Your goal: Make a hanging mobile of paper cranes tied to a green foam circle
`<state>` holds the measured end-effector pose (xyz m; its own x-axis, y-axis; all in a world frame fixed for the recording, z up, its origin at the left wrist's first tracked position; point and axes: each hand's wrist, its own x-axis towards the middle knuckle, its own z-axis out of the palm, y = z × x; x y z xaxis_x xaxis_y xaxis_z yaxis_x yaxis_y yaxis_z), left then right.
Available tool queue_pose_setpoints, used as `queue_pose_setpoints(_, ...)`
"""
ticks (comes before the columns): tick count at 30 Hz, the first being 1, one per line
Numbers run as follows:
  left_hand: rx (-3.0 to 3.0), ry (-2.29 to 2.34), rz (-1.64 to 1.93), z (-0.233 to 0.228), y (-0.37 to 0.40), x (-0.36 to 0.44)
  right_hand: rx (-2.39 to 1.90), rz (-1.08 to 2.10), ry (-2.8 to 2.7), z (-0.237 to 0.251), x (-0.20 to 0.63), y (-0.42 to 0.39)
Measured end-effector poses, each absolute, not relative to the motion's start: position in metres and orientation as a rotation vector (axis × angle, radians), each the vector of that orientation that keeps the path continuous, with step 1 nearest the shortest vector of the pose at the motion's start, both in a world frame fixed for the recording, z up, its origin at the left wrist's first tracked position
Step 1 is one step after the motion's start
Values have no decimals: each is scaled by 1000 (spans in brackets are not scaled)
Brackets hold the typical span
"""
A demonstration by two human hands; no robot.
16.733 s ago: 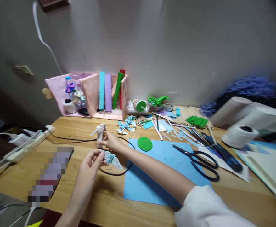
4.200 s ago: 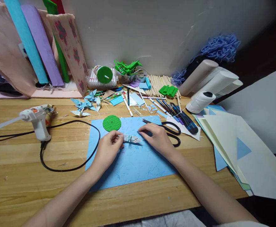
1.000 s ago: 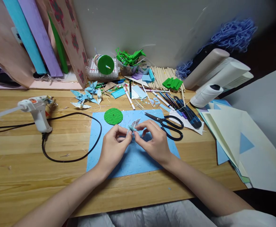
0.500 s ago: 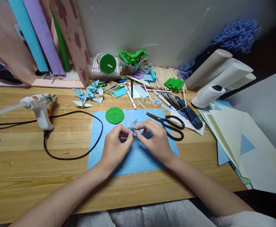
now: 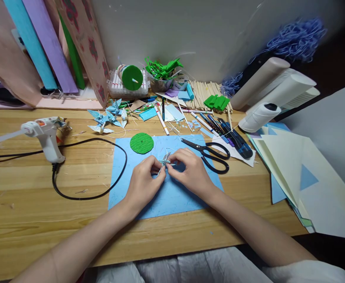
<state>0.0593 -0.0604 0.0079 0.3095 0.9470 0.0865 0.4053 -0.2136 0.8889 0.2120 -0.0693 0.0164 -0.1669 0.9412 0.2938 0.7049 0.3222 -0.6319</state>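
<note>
Over the blue paper mat (image 5: pixel 172 196), near its far edge: small folded patterned-paper piece (image 5: pixel 164 161), pinched from both sides. Left hand (image 5: pixel 144 181) closed on its left end, thumb and forefinger tips pressed together. Right hand (image 5: pixel 190 173) closed on its right end likewise. Piece raised just off the mat, probably so the small folds stay reachable from either side; exact fold under the fingertips not discernible.

Green paper disc (image 5: pixel 142 143) on the mat's far-left corner, apart from the hands. Black scissors (image 5: pixel 209 153) across the mat's far-right corner, shut, handles toward the right hand. Glue gun (image 5: pixel 44 133) well left of the mat, propped upright, cord (image 5: pixel 86 194) looping to the mat's left edge. Finished folded paper figures (image 5: pixel 109 120) beyond the mat.
</note>
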Motion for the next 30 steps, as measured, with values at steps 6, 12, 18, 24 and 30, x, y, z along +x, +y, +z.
queue_pose_setpoints(6,1717,1245,842,8,-60,59,-1452,470,-1917,15,213,-69)
queue_pose_setpoints(12,1710,1249,847,6,-59,59,-1439,488,-1915,15,214,-69)
queue_pose_setpoints(18,1719,1251,843,6,-59,59,-1419,507,-1933,14,213,-68)
queue_pose_setpoints(24,1599,1309,851,10,-54,56,-1418,591,-1905,29,231,-63)
queue_pose_setpoints(30,1446,1371,971,15,-37,43,-1861,426,-2043,39,306,-53)
